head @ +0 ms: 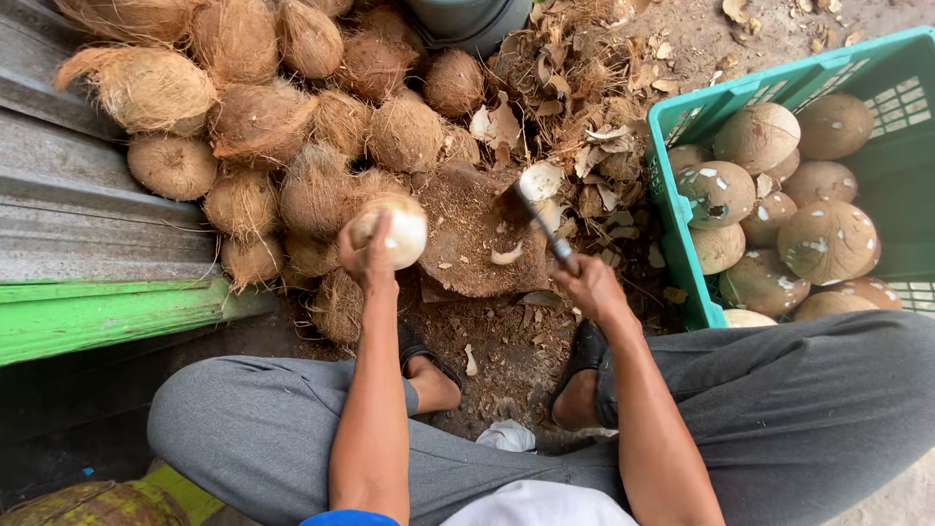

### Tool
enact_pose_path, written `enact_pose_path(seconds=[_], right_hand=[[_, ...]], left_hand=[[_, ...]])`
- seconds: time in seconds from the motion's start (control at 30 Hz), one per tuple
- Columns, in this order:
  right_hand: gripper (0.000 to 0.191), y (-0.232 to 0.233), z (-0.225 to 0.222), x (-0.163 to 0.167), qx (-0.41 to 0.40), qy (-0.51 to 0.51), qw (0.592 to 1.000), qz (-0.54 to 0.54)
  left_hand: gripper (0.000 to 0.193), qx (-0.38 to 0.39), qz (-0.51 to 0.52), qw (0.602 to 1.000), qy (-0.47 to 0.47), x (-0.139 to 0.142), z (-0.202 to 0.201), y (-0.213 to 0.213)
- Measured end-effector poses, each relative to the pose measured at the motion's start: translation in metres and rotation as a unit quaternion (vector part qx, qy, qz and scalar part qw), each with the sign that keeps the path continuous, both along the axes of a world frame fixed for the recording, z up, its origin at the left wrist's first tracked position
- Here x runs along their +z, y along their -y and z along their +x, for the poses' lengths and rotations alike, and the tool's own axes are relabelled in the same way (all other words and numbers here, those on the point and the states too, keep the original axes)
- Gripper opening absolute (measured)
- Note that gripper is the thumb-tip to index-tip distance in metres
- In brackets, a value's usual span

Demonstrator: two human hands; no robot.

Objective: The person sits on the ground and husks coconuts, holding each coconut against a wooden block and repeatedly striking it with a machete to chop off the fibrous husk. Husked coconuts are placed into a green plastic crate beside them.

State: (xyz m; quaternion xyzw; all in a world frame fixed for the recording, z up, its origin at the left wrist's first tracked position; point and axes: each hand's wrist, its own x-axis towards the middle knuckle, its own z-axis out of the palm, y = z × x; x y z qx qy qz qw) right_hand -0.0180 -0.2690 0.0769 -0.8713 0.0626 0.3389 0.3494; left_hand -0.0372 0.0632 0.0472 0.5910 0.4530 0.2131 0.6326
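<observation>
Looking down from the head camera, the left hand (365, 255) was wrapped around a half-peeled coconut (394, 229), fingers curled over its near side and holding it above a worn chopping block (467, 239) strewn with husk chips. The right hand (587, 284) was closed tight on the handle of a cleaver (534, 200), the blade raised over the block. The nut looked hard, round and fairly heavy, its pared pale patches likely slick, so a cupped grasp on the rougher brown side seemed surest. Unpeeled hairy coconuts (263, 117) lay heaped to the left; peeled ones filled a green crate (672, 209) on the right.
</observation>
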Motion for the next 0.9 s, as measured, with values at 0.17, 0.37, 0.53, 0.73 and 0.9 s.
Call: enact_pose_path(seconds=[0.17,0.37,0.53,0.73,0.9], right_hand=[[0.036,0.001,0.008,0.024,-0.154,0.021,0.986,0.068],[0.032,-0.03,-0.016,-0.002,-0.056,-0.037,0.993,0.1],[0.028,-0.045,-0.027,-0.017,-0.008,0.024,0.994,0.104],[0.028,-0.04,-0.025,0.026,-0.082,0.078,0.971,0.21],[0.036,-0.056,-0.028,0.045,-0.068,0.022,0.977,0.199]], left_hand=[[0.094,-0.275,0.223,0.93,-0.095,-0.016,0.004,0.037],[0.083,-0.207,0.321,0.924,-0.035,-0.042,0.006,0.055],[0.062,-0.073,0.05,0.994,-0.068,-0.038,0.013,0.05],[0.055,-0.138,0.082,0.974,-0.159,-0.024,0.029,0.056],[0.052,-0.114,0.13,0.974,-0.146,-0.038,0.036,0.073]])
